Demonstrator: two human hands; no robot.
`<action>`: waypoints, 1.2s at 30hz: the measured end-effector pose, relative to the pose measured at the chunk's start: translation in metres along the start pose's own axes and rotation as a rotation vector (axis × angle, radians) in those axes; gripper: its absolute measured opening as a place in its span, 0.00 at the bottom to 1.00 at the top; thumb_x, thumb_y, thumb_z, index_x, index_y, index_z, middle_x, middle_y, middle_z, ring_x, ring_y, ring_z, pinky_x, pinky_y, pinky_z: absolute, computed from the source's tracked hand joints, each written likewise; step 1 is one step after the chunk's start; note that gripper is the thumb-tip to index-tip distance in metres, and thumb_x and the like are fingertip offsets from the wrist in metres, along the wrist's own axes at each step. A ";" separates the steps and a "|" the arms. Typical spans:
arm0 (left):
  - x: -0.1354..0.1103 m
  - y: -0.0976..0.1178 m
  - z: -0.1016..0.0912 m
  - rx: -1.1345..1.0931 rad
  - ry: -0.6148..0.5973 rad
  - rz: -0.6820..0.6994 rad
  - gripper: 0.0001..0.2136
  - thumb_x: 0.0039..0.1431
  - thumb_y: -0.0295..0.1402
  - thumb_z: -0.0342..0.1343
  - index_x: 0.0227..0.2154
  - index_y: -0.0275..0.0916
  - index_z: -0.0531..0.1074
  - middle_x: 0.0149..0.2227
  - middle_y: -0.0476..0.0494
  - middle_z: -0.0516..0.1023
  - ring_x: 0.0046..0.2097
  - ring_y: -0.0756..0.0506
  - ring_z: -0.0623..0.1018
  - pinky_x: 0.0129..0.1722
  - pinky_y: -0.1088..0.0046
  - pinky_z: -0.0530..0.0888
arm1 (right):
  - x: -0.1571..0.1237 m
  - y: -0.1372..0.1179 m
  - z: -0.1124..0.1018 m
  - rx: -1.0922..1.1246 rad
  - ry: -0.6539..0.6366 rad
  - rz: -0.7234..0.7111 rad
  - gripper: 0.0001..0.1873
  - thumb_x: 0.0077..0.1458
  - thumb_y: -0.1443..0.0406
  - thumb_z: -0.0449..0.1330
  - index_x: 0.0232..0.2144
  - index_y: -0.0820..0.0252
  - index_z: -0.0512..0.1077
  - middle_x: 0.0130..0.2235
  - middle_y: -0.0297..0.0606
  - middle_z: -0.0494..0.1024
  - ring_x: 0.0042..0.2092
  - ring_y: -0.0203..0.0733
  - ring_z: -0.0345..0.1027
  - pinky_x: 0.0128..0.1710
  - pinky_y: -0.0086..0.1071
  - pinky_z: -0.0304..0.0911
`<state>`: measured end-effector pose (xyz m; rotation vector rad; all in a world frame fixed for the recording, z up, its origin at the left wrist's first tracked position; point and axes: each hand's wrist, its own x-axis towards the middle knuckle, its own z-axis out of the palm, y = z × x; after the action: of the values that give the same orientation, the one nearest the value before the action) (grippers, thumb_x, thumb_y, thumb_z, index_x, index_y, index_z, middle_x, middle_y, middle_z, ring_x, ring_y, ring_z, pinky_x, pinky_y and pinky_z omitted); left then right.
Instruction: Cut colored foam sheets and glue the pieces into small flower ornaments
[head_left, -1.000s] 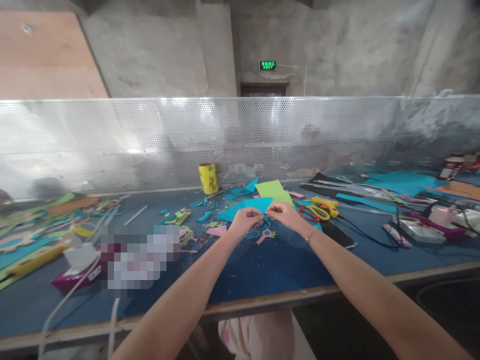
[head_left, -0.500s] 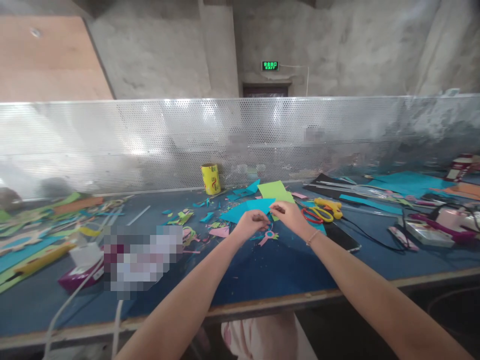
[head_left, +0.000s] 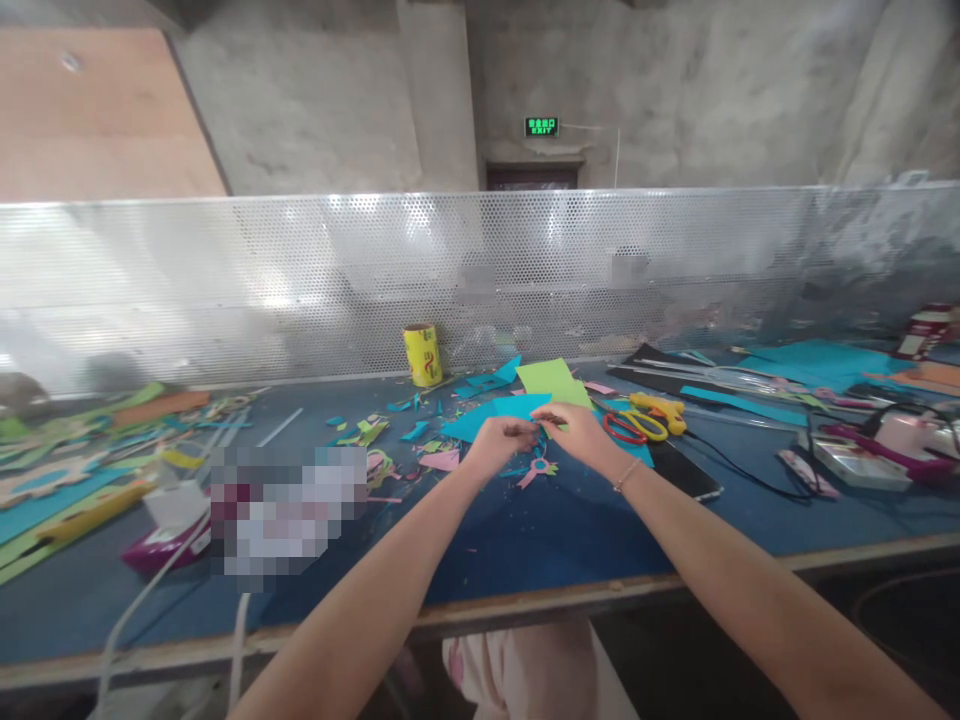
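My left hand [head_left: 499, 441] and my right hand [head_left: 576, 432] meet over the middle of the blue table [head_left: 525, 540], both with fingers pinched together on a small piece I cannot make out. A teal paper sheet [head_left: 487, 416] lies right behind the hands, with a light green sheet [head_left: 551, 380] beyond it. A small pink and teal paper cut-out [head_left: 535, 468] lies on the table just below my hands. Scissors with yellow and red handles [head_left: 637, 419] rest to the right of my right hand.
A yellow tape roll [head_left: 422, 355] stands by the perforated metal screen [head_left: 300, 280] at the back. Paper scraps [head_left: 367, 435] litter the table. A dark phone [head_left: 686, 472] and cables lie right; coloured paper strips [head_left: 75, 470] lie left. The table's wooden front edge [head_left: 525, 612] is close.
My hands have stayed together over the same spot, the fingers shifting slightly on the small piece. The view has drifted a little.
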<state>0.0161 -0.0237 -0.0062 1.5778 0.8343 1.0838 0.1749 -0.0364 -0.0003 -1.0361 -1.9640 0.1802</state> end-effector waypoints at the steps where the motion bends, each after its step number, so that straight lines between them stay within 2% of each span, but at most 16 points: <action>1: 0.001 -0.001 -0.001 0.012 0.001 0.007 0.06 0.38 0.30 0.59 0.22 0.35 0.74 0.22 0.44 0.75 0.27 0.48 0.74 0.29 0.73 0.70 | 0.000 -0.001 0.000 0.003 -0.004 -0.001 0.13 0.48 0.71 0.50 0.35 0.59 0.71 0.37 0.38 0.75 0.38 0.38 0.69 0.39 0.32 0.64; 5: 0.002 -0.002 -0.002 0.029 0.000 0.025 0.07 0.39 0.35 0.59 0.20 0.35 0.73 0.21 0.45 0.74 0.25 0.49 0.73 0.27 0.74 0.69 | 0.000 -0.004 0.000 -0.019 -0.024 -0.010 0.13 0.48 0.70 0.50 0.34 0.58 0.72 0.36 0.37 0.75 0.38 0.38 0.69 0.38 0.32 0.63; 8: 0.001 -0.001 -0.001 0.029 0.005 0.023 0.07 0.40 0.35 0.59 0.20 0.35 0.71 0.20 0.46 0.74 0.24 0.50 0.72 0.26 0.75 0.68 | 0.001 -0.005 0.001 -0.006 -0.033 0.001 0.13 0.48 0.71 0.50 0.33 0.58 0.72 0.36 0.37 0.75 0.37 0.37 0.69 0.38 0.32 0.63; 15: -0.003 0.007 0.002 -0.059 0.040 0.000 0.08 0.39 0.34 0.59 0.21 0.34 0.70 0.20 0.47 0.73 0.25 0.50 0.72 0.27 0.74 0.69 | 0.002 0.001 0.009 0.354 -0.075 0.096 0.15 0.45 0.73 0.51 0.37 0.59 0.69 0.38 0.38 0.74 0.40 0.38 0.68 0.42 0.33 0.63; 18: -0.003 0.008 0.002 -0.181 0.048 -0.007 0.09 0.38 0.34 0.60 0.22 0.34 0.70 0.21 0.47 0.72 0.27 0.50 0.72 0.29 0.72 0.70 | 0.004 0.006 0.012 0.457 -0.024 0.160 0.14 0.44 0.72 0.54 0.37 0.58 0.68 0.38 0.38 0.74 0.41 0.38 0.68 0.43 0.35 0.63; 26: -0.003 0.008 0.002 -0.384 -0.020 -0.057 0.10 0.38 0.33 0.62 0.23 0.33 0.69 0.25 0.46 0.73 0.29 0.52 0.73 0.33 0.73 0.70 | 0.004 0.004 0.012 0.768 -0.011 0.294 0.12 0.44 0.68 0.56 0.36 0.58 0.68 0.39 0.38 0.73 0.39 0.37 0.68 0.39 0.33 0.64; 32: -0.005 0.009 0.006 -0.387 -0.028 -0.043 0.10 0.39 0.33 0.61 0.24 0.32 0.70 0.25 0.46 0.73 0.30 0.52 0.73 0.34 0.74 0.69 | 0.004 0.001 0.014 0.881 0.005 0.347 0.17 0.43 0.66 0.59 0.40 0.56 0.66 0.40 0.38 0.73 0.35 0.35 0.69 0.36 0.32 0.65; 36: -0.006 0.010 0.008 -0.378 -0.010 -0.046 0.10 0.39 0.33 0.61 0.24 0.32 0.69 0.25 0.47 0.72 0.29 0.52 0.72 0.34 0.74 0.69 | 0.005 0.003 0.016 0.853 0.061 0.355 0.13 0.41 0.64 0.61 0.34 0.59 0.68 0.34 0.38 0.75 0.35 0.36 0.69 0.38 0.33 0.64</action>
<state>0.0211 -0.0343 0.0011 1.2403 0.6125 1.1249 0.1635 -0.0266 -0.0076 -0.7715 -1.3890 1.0613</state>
